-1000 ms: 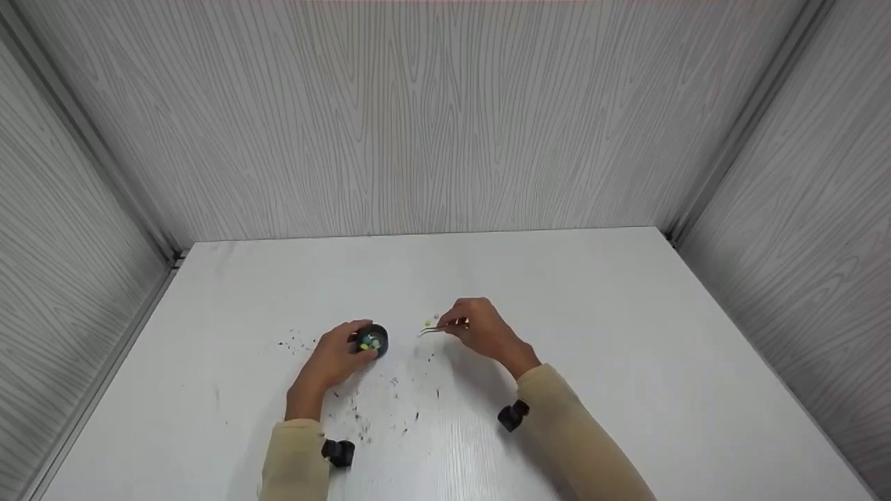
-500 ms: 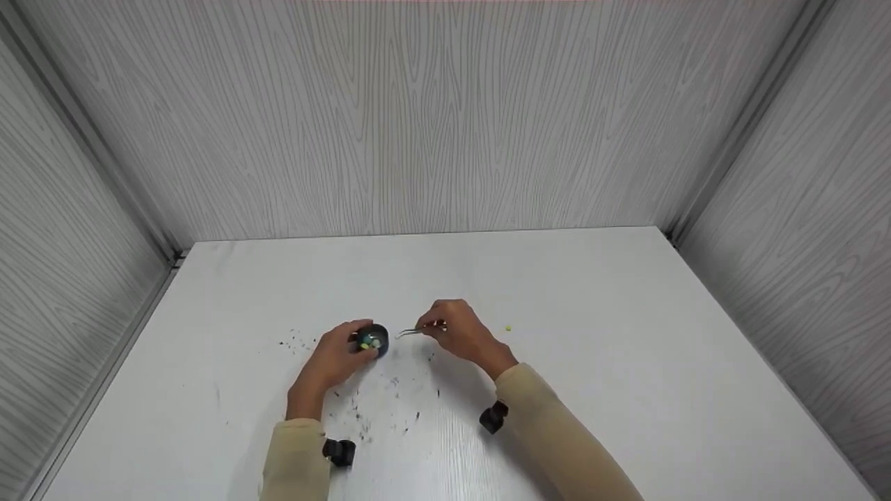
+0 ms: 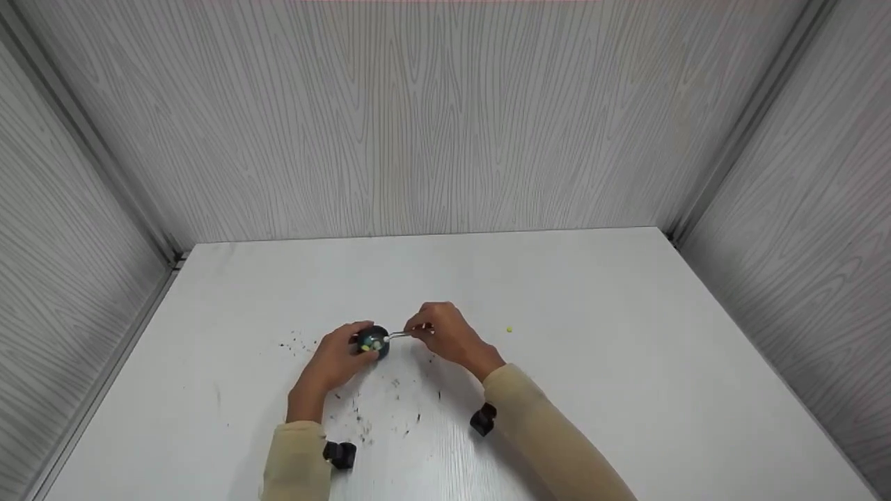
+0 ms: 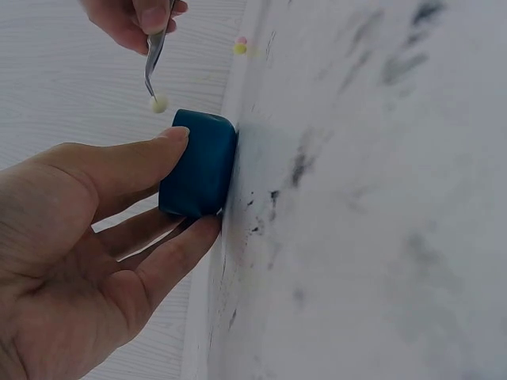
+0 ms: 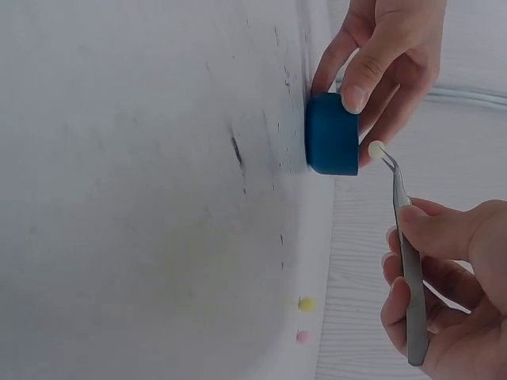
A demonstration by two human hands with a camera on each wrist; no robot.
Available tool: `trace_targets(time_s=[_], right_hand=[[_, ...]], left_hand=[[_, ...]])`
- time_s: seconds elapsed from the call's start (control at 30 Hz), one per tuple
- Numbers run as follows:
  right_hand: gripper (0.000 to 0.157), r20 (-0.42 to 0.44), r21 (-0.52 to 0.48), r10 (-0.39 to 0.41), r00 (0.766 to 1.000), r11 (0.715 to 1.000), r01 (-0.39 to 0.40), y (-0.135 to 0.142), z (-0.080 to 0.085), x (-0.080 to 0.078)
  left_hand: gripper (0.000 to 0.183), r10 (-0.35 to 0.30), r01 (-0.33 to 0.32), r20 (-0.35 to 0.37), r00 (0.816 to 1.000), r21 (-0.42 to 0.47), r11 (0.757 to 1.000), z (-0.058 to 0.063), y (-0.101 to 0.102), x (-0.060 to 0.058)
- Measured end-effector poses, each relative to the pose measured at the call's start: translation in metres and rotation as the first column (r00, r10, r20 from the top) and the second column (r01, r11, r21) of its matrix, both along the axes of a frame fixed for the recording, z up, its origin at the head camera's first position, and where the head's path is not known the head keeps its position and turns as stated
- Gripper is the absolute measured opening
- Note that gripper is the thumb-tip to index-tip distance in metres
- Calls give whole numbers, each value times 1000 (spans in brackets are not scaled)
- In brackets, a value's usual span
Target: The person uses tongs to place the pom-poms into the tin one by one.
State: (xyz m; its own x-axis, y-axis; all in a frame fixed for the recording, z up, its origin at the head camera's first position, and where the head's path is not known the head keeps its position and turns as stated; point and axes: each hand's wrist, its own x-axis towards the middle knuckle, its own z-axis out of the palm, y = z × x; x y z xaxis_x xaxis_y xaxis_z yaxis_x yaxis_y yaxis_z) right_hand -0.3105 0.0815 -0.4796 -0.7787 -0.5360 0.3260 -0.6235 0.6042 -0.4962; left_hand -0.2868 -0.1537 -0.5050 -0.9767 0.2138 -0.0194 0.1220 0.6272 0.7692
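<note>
My left hand [image 3: 341,356] holds a small dark blue cup [image 5: 333,134] on the table, thumb on one side and fingers on the other. Several yellow and pale green beads [image 3: 366,346] lie inside it. My right hand [image 3: 445,334] grips metal tweezers [image 5: 410,277] with bent tips. Between those tips is a pale cream bead [image 5: 376,149], just above the cup's open rim. A yellow bead [image 5: 306,304] and a pink bead [image 5: 303,336] rest on the table by my right hand, which hides them in the head view.
One yellow bead [image 3: 509,329] lies on the white table [image 3: 592,390] to the right of my right hand. Dark specks and smudges [image 3: 358,417] mark the surface in front of the cup. Grey wood-grain panels [image 3: 431,125] wall the table at the back and sides.
My right hand has moved left, carrying the tweezers and cream bead to the cup's right rim. The yellow bead at the right has come into view. My left hand stays put around the cup.
</note>
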Motion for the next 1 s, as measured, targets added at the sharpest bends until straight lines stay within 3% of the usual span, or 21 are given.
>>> trace_targets(time_s=[0.67, 1.0], right_hand=[[17, 38, 47, -50, 998, 998, 48, -13, -2, -9], [16, -9, 54, -48, 999, 997, 49, -12, -3, -10]], left_hand=[[59, 8, -8, 11, 1000, -4, 1000, 2, -2, 0], [57, 12, -12, -2, 1000, -10, 1000, 3, 0, 3]])
